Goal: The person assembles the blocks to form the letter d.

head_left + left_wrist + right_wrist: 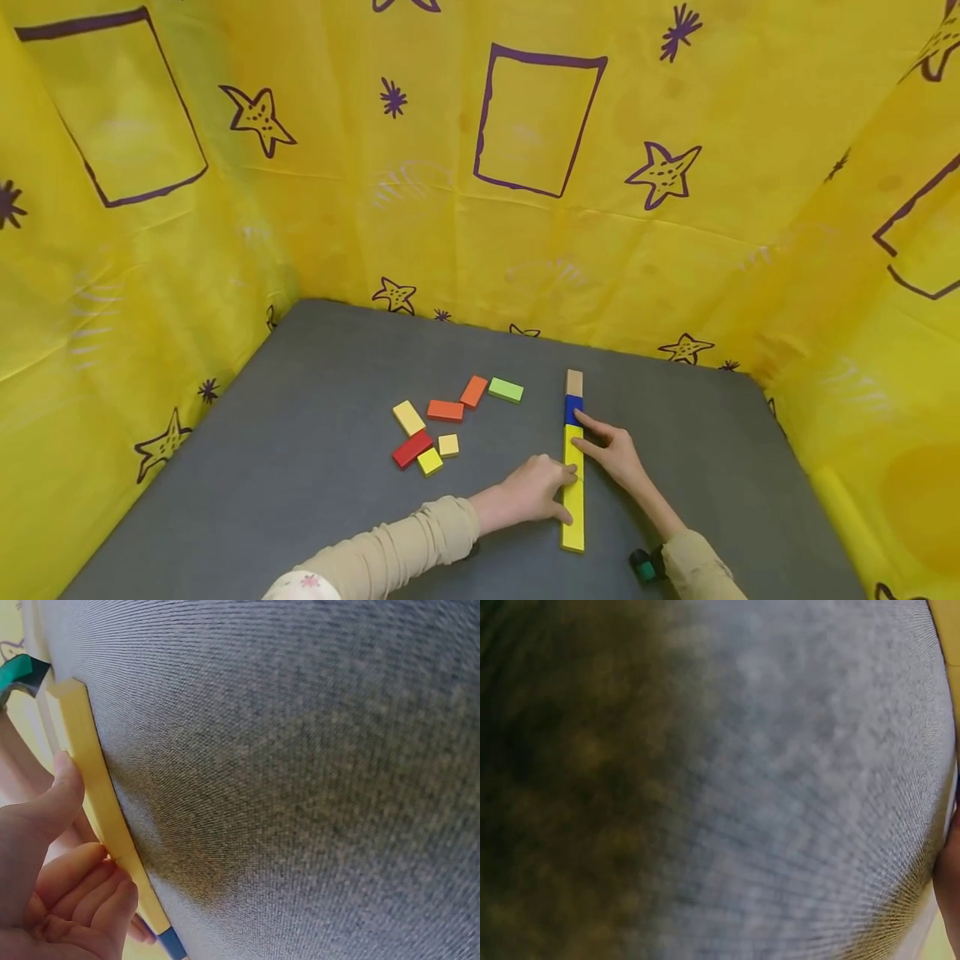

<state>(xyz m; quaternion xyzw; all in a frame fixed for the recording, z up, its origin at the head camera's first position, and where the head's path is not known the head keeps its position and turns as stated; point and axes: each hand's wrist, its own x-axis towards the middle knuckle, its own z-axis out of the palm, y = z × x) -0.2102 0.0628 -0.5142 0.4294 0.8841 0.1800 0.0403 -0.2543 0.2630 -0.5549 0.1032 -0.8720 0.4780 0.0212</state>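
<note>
In the head view a straight row of blocks lies on the dark table: a plain wood block (574, 382) at the far end, then a blue block (572, 409), a yellow block (572, 451) and a nearer yellow block (573, 525). My left hand (534, 490) touches the row from its left side. Its thumb rests along the nearer yellow block, and its bent fingers lie near the joint of the two yellow ones. From the right, my right hand (619, 457) touches the row, forefinger by the blue block and thumb on the farther yellow block. The right wrist view hides most of it.
Left of the row lie two orange blocks (446, 410), a green block (506, 390), a red block (412, 450), a long cream block (408, 418), a small cream block (448, 446) and a small yellow block (430, 462). Yellow cloth (450, 225) with purple drawings surrounds the table.
</note>
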